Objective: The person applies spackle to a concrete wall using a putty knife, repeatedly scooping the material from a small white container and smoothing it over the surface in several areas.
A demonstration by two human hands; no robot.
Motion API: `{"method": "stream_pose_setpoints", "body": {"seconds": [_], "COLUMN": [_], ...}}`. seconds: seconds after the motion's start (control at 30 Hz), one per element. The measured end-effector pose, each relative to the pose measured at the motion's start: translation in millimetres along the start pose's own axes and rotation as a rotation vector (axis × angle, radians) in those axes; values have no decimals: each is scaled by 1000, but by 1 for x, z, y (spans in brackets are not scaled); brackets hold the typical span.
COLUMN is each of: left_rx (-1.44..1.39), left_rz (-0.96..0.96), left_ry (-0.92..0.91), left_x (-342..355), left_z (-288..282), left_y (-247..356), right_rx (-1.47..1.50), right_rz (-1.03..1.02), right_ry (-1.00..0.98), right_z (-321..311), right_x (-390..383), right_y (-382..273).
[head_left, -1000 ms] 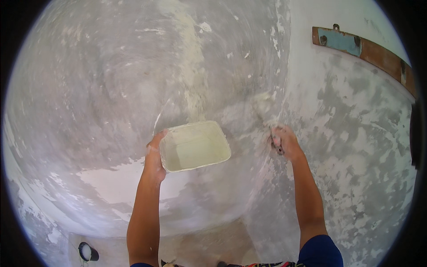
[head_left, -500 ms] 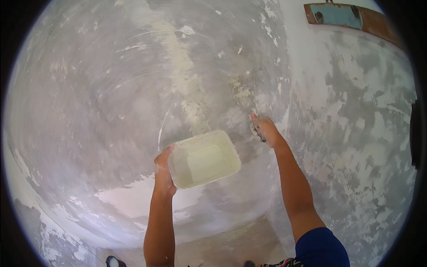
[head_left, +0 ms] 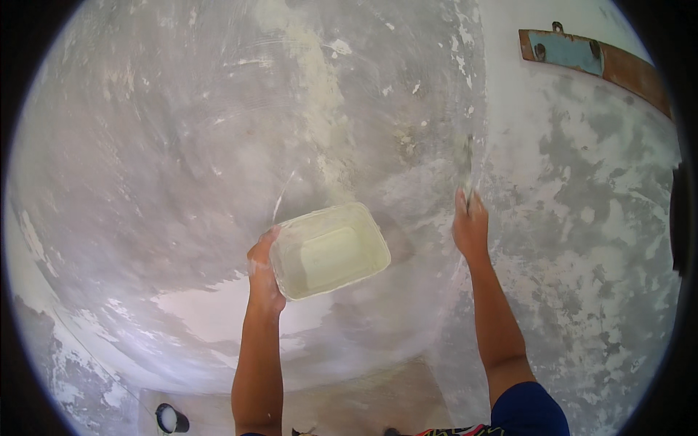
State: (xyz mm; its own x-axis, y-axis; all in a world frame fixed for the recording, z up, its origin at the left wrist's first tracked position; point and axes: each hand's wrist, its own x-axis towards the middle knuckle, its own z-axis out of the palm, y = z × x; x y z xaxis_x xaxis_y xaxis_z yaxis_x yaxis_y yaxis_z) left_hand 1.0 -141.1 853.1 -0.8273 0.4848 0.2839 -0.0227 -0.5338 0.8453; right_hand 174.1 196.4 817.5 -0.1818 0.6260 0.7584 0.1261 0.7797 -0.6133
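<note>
left hand: your left hand (head_left: 264, 270) clasps the left side of the tub, thumb at its rim.
tub: the pale yellow-green tub (head_left: 289, 260) sits tilted in your grip before the grey wall (head_left: 182, 152), open top facing you.
right hand: your right hand (head_left: 472, 227) pinches a thin blade tool (head_left: 467, 161), blurred, pointing up near the wall corner; you cannot tell whether it touches.
print: the patterned clothing (head_left: 465, 431) at your lower edge is too small to tell as lettering.
upper right: a brown-and-blue board (head_left: 566, 52).
lower left: a dark bucket (head_left: 182, 419).
</note>
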Motion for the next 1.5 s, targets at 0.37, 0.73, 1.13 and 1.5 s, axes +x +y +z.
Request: {"method": "stream_pose_setpoints", "body": {"seconds": [0.37,0.73,1.13,1.5], "left_rx": [-82,-25,134,224], "left_rz": [61,103,181,307], "left_ry": [8,267,325,306], "left_x": [-16,-74,-148,-172], "left_z": [-9,-28,-115,-134], "left_y": [-1,-46,-116,-139], "right_rx": [-508,-202,519,297], "right_rz": [-95,91,537,-82], "right_ry": [-411,-935,-816,-1245], "right_z": [52,-57,-89,-61], "right_x": [-20,-99,-271,-269], "right_y": [-23,-16,-41,-100]}}
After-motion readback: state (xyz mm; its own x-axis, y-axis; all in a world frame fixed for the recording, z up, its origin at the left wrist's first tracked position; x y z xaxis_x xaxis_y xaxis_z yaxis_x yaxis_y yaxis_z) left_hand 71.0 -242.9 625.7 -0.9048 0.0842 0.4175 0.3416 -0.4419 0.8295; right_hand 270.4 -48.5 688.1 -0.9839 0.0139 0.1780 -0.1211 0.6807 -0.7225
